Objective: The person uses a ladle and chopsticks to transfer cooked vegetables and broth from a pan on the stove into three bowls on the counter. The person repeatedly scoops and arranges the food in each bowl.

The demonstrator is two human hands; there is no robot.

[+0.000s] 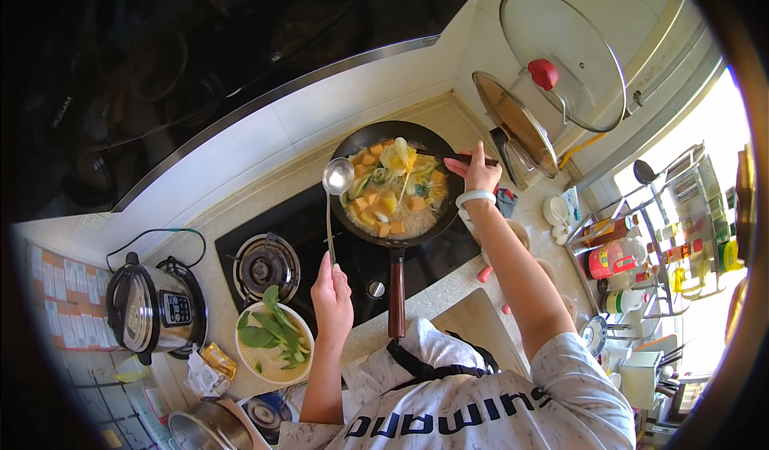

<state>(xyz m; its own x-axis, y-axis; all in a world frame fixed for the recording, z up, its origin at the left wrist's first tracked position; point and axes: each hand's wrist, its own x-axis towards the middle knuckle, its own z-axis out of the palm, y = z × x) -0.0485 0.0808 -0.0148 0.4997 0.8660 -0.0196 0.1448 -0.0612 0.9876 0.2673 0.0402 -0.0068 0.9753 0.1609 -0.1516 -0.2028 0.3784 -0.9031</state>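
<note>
A dark frying pan [396, 242] sits on the black gas cooktop [354, 297], its wooden handle [396, 297] pointing toward me. Broth, orange-tan cubes and leafy vegetables fill it. My left hand [332, 300] grips the long handle of a metal ladle [338, 176], whose bowl is at the pan's left rim. In my right hand [480, 173] are dark chopsticks [435, 153], reaching over the pan from the right. Their tips hold a clump of pale yellow-green leaves [398, 158] above the broth, with a thin strand trailing below.
Left of the pan are a bare burner [266, 266], a basket [273, 375] of green leaves and an electric pressure cooker [150, 309]. Glass lids [577, 47] stand at the back right. A bottle rack [649, 251] lines the right side. A range hood [240, 89] overhangs the upper left.
</note>
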